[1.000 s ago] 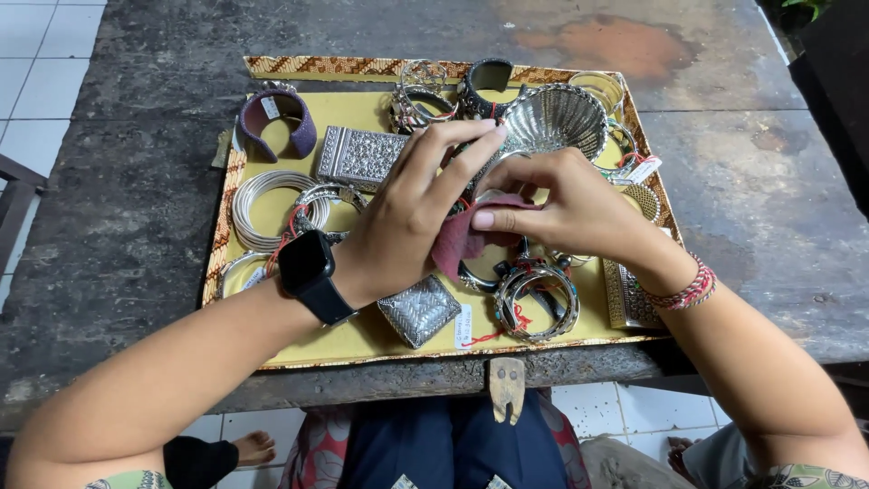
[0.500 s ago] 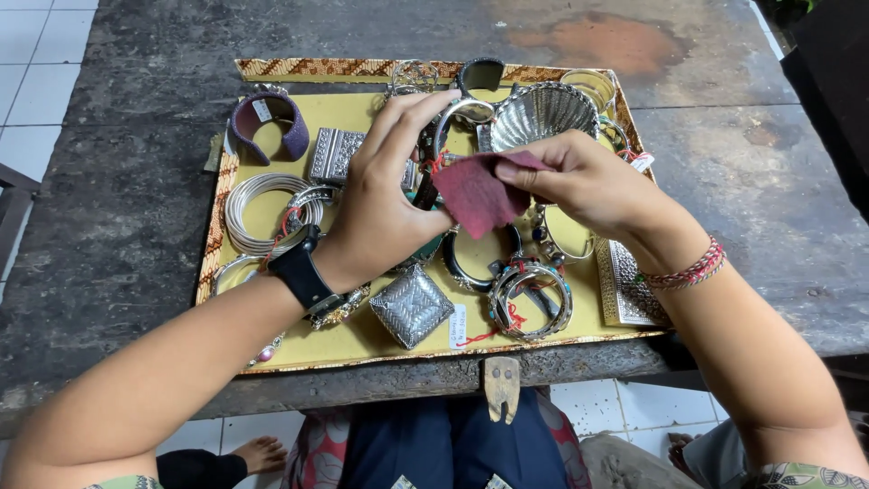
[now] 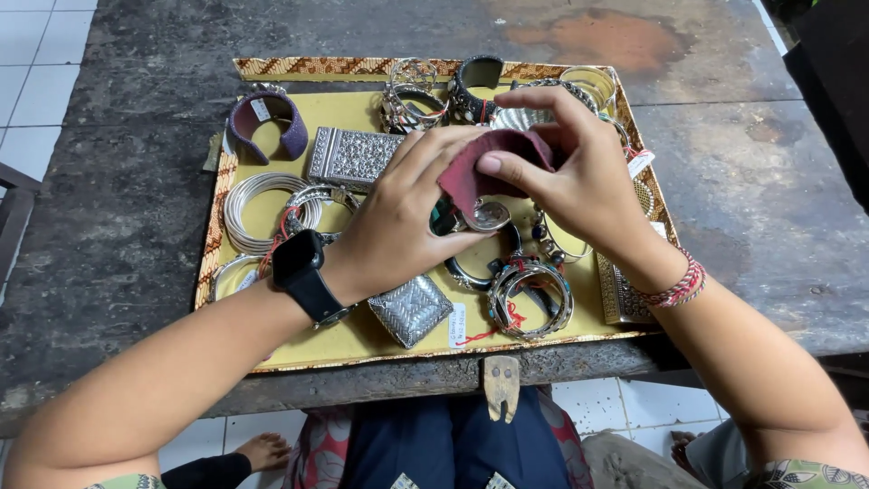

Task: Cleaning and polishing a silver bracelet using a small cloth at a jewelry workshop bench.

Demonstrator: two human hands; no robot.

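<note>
My left hand point(image 3: 403, 217) grips a silver bangle point(image 3: 484, 215) over the middle of a yellow tray point(image 3: 344, 340). My right hand point(image 3: 575, 181) presses a dark red cloth point(image 3: 480, 163) onto the top of that bangle. Most of the bangle is hidden by the cloth and my fingers. A black watch point(image 3: 299, 267) sits on my left wrist and a red braided band point(image 3: 674, 285) on my right wrist.
The tray lies on a dark worn table point(image 3: 136, 199) and holds several bracelets, a purple cuff point(image 3: 267, 122), a stack of thin silver bangles point(image 3: 258, 204), a patterned silver box point(image 3: 348, 156), a small woven silver case point(image 3: 412, 311) and a silver bowl point(image 3: 520, 116). White floor tiles point(image 3: 32, 54) show at left.
The cloth was held up and open half a second ago; now my right hand has folded it over the bangle. My left hand turned and dropped lower, closer to the tray.
</note>
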